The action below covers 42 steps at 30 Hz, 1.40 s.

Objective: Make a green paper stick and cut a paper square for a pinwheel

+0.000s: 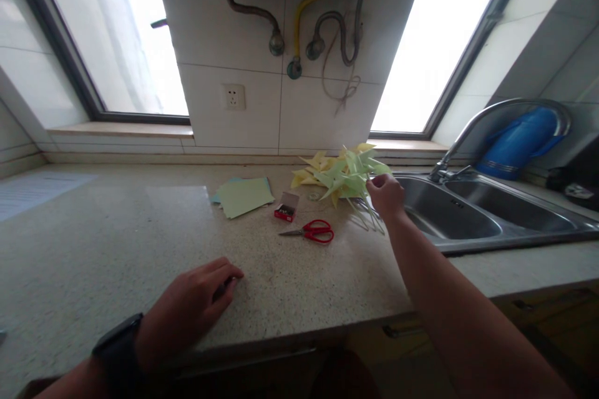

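My right hand (387,193) is nearer: the heaped pale-green and yellow paper pinwheels (334,176) lie just left of its fingertips, their thin pale sticks (373,219) slanting toward me. Those fingers bend together; whether they pinch one, I cannot tell. My left hand (196,296), loosely curled, rests well apart.

Paper stack (248,196): on countertop (262,287), left of open box (283,215).
Scissors (319,234): near side of open box, extending right.
Paper pinwheels (337,178): right of open box, left of double sink (449,215).
Faucet (440,171): far edge of double sink.
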{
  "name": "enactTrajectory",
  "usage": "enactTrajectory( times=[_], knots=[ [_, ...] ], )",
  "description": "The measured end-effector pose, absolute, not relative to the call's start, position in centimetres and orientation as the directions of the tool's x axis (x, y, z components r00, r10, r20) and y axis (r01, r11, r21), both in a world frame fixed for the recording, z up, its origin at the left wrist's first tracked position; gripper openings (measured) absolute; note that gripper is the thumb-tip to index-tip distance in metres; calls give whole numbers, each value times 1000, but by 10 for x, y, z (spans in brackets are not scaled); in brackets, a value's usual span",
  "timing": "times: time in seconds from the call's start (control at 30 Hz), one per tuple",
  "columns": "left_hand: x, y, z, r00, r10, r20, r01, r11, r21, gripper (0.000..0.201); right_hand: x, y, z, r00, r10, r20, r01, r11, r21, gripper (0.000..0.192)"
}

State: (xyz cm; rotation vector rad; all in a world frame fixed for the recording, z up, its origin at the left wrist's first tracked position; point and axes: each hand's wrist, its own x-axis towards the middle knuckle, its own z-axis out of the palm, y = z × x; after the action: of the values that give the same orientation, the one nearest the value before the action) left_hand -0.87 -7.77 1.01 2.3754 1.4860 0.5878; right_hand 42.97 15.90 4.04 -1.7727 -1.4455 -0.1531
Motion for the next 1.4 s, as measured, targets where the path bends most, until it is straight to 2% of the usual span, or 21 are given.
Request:
enactTrajectory(
  times=[0.2,0.6,1.4],
  knots=[
    [-8,-77,12,385,905,179,789,-423,445,28,419,176,25,323,790,521,857,-10,-515,34],
    [-11,-76,10,400,904,148,777,-420,469,25,434,172,13,277,844,460,892,-47,-450,34],
    [-8,-77,14,396,906,150,780,-418,466,24,425,179,14,244,784,571,927,-17,-374,34]
  ],
)
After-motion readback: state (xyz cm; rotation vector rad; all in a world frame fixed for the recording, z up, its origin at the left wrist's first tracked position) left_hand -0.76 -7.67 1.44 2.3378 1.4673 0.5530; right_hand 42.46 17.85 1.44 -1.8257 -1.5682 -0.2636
